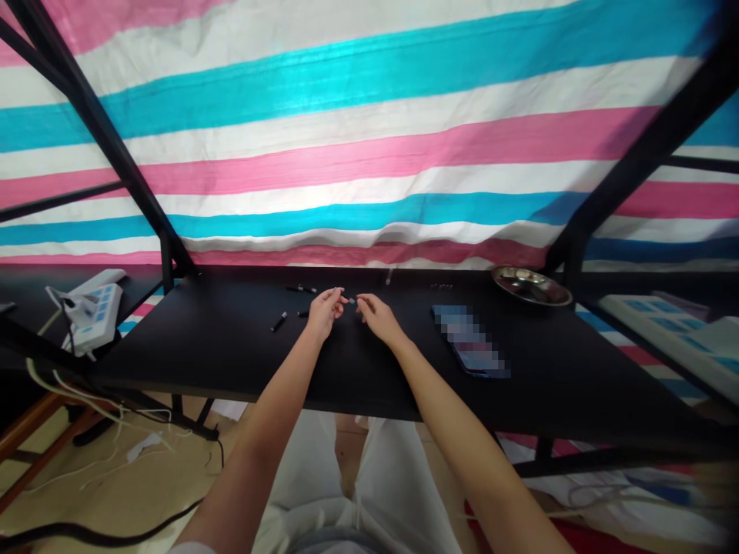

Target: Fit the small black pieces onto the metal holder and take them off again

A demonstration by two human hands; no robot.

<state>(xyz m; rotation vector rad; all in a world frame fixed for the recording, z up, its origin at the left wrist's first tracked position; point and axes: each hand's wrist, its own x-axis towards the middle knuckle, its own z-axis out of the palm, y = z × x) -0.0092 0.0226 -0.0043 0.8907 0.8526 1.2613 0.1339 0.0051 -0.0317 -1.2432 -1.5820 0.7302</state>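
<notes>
Both my hands hover over the middle of a black table [231, 346], close together. My left hand [325, 309] is closed in a pinch on a small dark part whose tip shows at its fingertips. My right hand [372, 312] is also pinched, fingers curled, on something too small to name. The two pinches almost meet. Several small black pen-like pieces [279, 322] lie on the table just left of my left hand, with another [301, 288] farther back.
A phone [470, 341] lies face up to the right of my hands. A metal bowl [531, 285] stands at the back right. Power strips sit on the left [92, 312] and right [670, 331]. Black frame posts flank the table; a striped tarp hangs behind.
</notes>
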